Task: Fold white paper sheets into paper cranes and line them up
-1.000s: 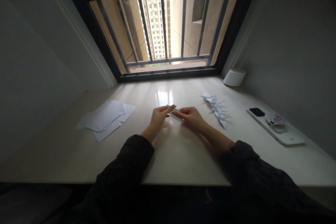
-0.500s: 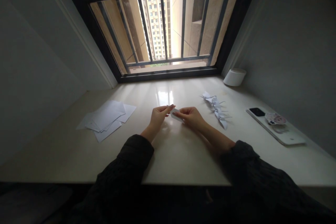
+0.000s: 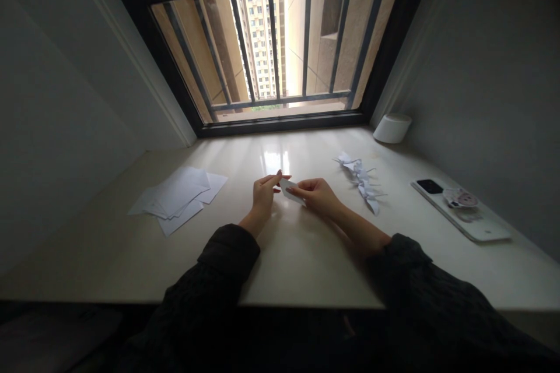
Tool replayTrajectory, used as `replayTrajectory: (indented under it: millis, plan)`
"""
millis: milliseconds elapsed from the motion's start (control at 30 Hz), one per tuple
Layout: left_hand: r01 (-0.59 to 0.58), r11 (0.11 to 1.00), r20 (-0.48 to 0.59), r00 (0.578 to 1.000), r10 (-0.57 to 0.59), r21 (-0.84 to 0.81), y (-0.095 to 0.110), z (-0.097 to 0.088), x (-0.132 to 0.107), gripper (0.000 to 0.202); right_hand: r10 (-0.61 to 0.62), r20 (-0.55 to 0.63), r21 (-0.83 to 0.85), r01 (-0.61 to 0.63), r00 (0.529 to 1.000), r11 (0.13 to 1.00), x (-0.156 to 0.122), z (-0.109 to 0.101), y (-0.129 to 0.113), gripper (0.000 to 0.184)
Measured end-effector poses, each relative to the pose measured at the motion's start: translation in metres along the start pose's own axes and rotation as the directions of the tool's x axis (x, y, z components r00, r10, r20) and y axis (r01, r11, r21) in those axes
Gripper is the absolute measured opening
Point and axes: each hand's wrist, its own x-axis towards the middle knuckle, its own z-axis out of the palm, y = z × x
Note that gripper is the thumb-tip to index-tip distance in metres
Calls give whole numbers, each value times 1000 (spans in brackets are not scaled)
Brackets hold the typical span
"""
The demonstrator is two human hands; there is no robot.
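Observation:
A small piece of folded white paper [image 3: 289, 191] is held up over the middle of the windowsill. My right hand [image 3: 321, 195] pinches its right part between thumb and fingers. Curled at the paper's left end, my left hand [image 3: 263, 192] has its thumb and fingertips close together at the corner; the exact contact there is too small to see well. Several folded paper cranes [image 3: 359, 178] lie in a row, beyond and to the right of my right hand. Loose white sheets [image 3: 179, 192] are spread in an overlapping pile left of my left hand.
A white phone [image 3: 461, 213] with a round grip on its back lies at the right. A white cylindrical object [image 3: 392, 128] stands in the far right corner. The pale sill [image 3: 297, 268] ends at a near edge; a barred window [image 3: 280, 122] is behind.
My left thumb and fingers have shifted slightly left along the folded paper, showing more of its left end. My right hand stays nearly still, keeping its pinch.

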Motion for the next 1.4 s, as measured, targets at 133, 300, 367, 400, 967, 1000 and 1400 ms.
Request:
replayTrajectory:
  millis: [133, 300, 367, 400, 967, 1000, 1400]
  plan:
    - [-51, 998, -18, 999, 51, 37, -3, 2, -1, 38, 10, 8, 5, -10, 1000, 1000, 1, -1, 3, 43]
    - [-125, 988, -60, 990, 131, 94, -5, 4, -2, 41, 4, 16, 23, -4, 1000, 1000, 1, -1, 4, 44]
    - [-122, 988, -67, 989, 129, 95, -5, 4, -2, 45, 15, 13, 26, -15, 1000, 1000, 1, 0, 4, 44]
    - [-111, 989, -71, 990, 118, 93, -4, 4, -1, 46, 21, 10, 27, -21, 1000, 999, 0, 0, 4, 43]
    - [-11, 999, -7, 1000, 11, 44, -3, 5, -3, 35, -41, -42, 84, 45, 998, 995, 4, -2, 4, 40]
    - [-1, 1000, -24, 1000, 2, 24, -4, 6, -3, 35, -45, -37, 85, 48, 998, 995, 4, -1, 4, 39]
    - [-166, 980, -78, 981, 175, 113, -6, 7, -4, 37, -60, -27, 7, 60, 998, 998, 3, -1, 3, 37]
